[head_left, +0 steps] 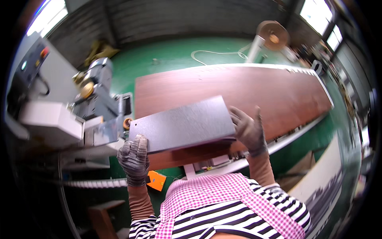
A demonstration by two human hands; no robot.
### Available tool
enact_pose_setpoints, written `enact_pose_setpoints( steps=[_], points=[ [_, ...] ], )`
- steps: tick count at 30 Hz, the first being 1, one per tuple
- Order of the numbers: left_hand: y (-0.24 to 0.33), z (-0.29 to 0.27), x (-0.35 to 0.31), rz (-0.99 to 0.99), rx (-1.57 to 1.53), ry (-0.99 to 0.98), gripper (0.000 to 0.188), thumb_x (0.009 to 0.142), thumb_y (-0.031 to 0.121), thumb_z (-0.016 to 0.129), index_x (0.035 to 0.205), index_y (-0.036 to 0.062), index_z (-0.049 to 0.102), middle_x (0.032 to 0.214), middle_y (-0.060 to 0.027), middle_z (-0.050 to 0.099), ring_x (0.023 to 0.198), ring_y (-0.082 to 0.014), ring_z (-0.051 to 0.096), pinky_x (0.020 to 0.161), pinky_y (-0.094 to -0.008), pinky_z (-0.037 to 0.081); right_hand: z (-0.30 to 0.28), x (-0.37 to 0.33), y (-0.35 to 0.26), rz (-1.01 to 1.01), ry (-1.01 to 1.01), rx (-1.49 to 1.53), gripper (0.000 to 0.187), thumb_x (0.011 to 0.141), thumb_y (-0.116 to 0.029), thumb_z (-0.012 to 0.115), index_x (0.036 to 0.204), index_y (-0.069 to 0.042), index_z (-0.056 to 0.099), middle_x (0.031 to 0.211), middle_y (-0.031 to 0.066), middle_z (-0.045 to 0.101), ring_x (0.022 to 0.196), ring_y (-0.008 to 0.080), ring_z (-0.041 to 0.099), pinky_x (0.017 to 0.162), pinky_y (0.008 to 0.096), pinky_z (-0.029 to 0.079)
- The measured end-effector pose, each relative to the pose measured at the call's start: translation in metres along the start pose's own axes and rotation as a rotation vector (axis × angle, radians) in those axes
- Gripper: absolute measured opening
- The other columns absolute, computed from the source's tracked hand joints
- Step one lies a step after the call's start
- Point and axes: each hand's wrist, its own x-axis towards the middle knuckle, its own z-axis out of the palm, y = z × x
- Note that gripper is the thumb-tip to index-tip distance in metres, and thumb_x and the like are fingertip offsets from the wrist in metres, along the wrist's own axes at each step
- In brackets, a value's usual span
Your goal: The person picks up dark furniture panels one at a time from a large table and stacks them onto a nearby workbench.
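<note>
A dark grey rectangular panel (183, 125) with a small hole near its left end is held tilted above a brown wood-grain table. My left hand (134, 157), in a grey glove, grips its near left corner with the fingers over the top face. At the panel's right end, my gloved right hand (248, 129) holds the edge, one finger sticking up apart from the panel. Part of that hand's grip is hidden behind the edge. Beneath the panel lies the brown tabletop (278, 91).
On the left stands a grey machine with a motor (99, 73) and a control box (30, 65) with buttons. A brown roll (273, 36) on a white post is beyond the table. An orange piece (156, 180) lies below my left hand. Pale boards (326, 171) lean at the right.
</note>
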Motion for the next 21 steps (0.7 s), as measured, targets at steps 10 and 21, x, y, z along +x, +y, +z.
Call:
enact_pose_setpoints(
  steps=[10, 21],
  points=[
    [0.048, 0.057, 0.017, 0.161, -0.261, 0.024, 0.025, 0.075, 0.005, 0.068, 0.1, 0.0091, 0.064, 0.107, -0.0086, 0.064, 0.095, -0.0247, 0.058, 0.077, -0.0382, 0.045, -0.041, -0.052, 0.01, -0.123, 0.392, -0.444, 0.065, 0.073, -0.011, 0.071, 0.131, 0.001, 0.043, 0.118, 0.0115, 0.054, 0.109, 0.0216, 0.052, 0.1, 0.0318, 0.04],
    [0.145, 0.04, 0.034, -1.065, -2.402, -0.114, 0.05, 0.087, 0.014, 0.059, 0.133, 0.0047, 0.042, 0.129, -0.0096, 0.048, 0.12, -0.0219, 0.047, 0.101, -0.0367, 0.04, -0.014, -0.057, 0.076, -0.372, 0.488, -0.08, 0.04, 0.082, 0.004, 0.062, 0.119, -0.006, 0.05, 0.118, 0.0075, 0.053, 0.104, 0.0185, 0.058, 0.095, 0.0318, 0.049]
  ],
)
